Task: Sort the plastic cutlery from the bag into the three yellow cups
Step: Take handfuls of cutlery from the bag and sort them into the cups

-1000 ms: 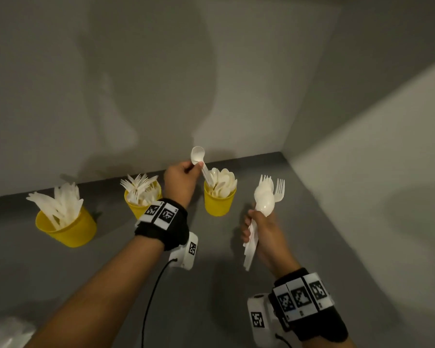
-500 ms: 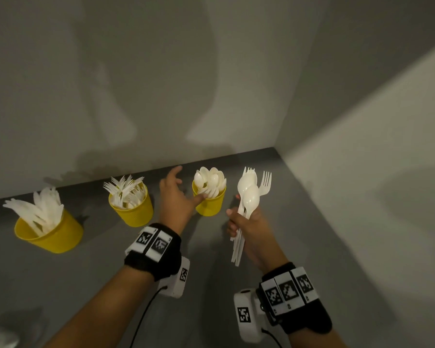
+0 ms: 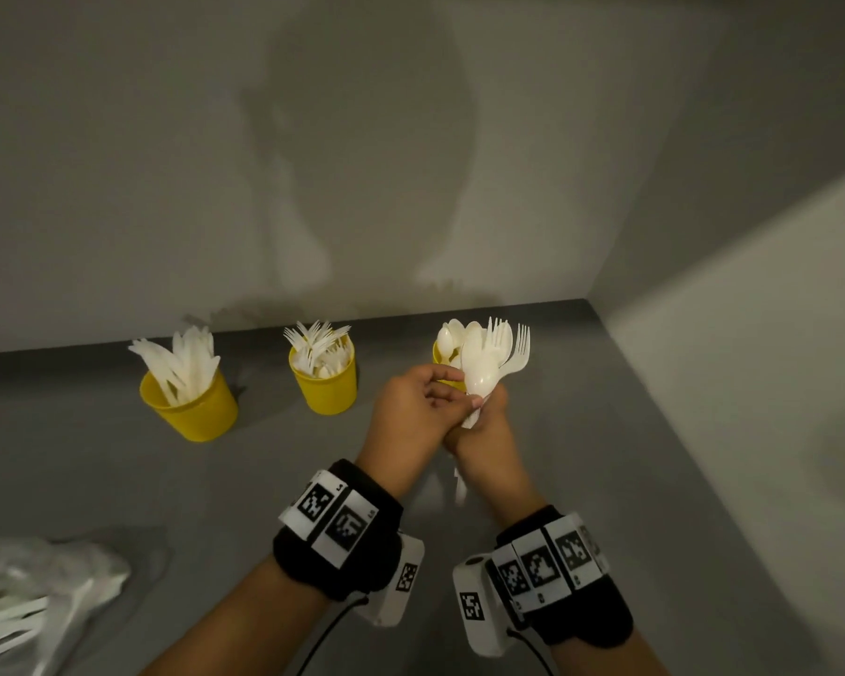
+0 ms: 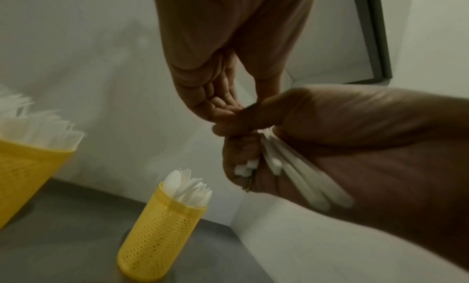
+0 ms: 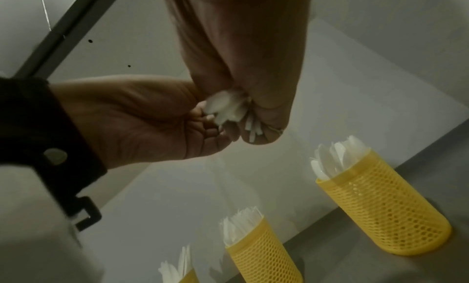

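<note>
On the grey tabletop (image 3: 581,480), against the back wall, three yellow cups stood in a row, and the biggest change was at the hands in front of them. A second before, the left hand (image 3: 411,407) had been at the right-hand cup with a single spoon; half a second before it was open beside that cup with nothing in it. Now it had come back across to the right hand (image 3: 484,441), its fingertips (image 3: 447,397) curled in and touching the necks of the bundle of cutlery (image 3: 491,363) there. Whether it had already pinched a piece could not be told from any view. I judged that one spoon had been delivered and the next piece was being picked out.

The right hand was closed in a fist round the handles of that bundle, spoons and forks fanned upward, handle ends poking out below the palm (image 4: 299,179). It had swung in front of the right-hand cup, partly hiding it.

As for the containers, the plastic bag (image 3: 35,592) lay at the near left corner, well apart from the cups, with more white cutlery showing through it, so the sorting seemed well short of finished. The left cup (image 3: 191,412) held knives, tilted and splayed. The middle cup (image 3: 328,390) held forks, tines up. The right cup (image 3: 440,356), only its rim showing behind the hands, held spoons (image 3: 446,340); the left wrist view showed spoon bowls standing above that cup's meshed wall.
</note>
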The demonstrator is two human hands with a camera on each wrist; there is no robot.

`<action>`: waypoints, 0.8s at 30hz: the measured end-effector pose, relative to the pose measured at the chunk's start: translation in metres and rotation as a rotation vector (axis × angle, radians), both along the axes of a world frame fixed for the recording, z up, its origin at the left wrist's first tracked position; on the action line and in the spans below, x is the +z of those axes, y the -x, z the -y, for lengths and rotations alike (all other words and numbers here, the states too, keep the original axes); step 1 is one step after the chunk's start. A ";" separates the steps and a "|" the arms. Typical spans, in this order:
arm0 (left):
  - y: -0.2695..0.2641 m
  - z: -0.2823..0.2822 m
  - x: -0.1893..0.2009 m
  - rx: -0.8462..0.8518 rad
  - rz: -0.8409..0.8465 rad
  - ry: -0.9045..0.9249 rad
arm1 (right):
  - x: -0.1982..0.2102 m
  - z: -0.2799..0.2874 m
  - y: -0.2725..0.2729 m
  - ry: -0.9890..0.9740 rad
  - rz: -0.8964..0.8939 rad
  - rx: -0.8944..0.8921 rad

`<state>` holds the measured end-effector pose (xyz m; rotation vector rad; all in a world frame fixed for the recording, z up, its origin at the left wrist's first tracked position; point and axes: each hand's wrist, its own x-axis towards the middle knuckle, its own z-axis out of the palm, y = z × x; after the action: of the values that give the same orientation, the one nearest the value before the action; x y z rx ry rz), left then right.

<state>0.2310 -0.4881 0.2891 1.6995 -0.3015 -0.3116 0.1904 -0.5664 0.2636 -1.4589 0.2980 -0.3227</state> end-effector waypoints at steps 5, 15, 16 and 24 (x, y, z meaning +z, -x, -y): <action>-0.001 -0.010 0.002 0.047 -0.050 0.082 | 0.000 -0.008 0.000 0.050 -0.060 0.026; -0.018 -0.023 0.013 0.054 -0.254 0.228 | 0.003 -0.006 0.007 -0.069 -0.040 0.044; -0.017 -0.021 0.013 0.022 -0.262 0.230 | 0.001 -0.005 0.005 -0.024 -0.037 0.040; -0.025 -0.011 0.005 -0.004 -0.246 0.148 | -0.002 -0.002 0.000 0.062 -0.040 0.039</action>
<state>0.2562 -0.4774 0.2945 1.4970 -0.1418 -0.4849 0.1902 -0.5646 0.2615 -1.5321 0.2938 -0.2735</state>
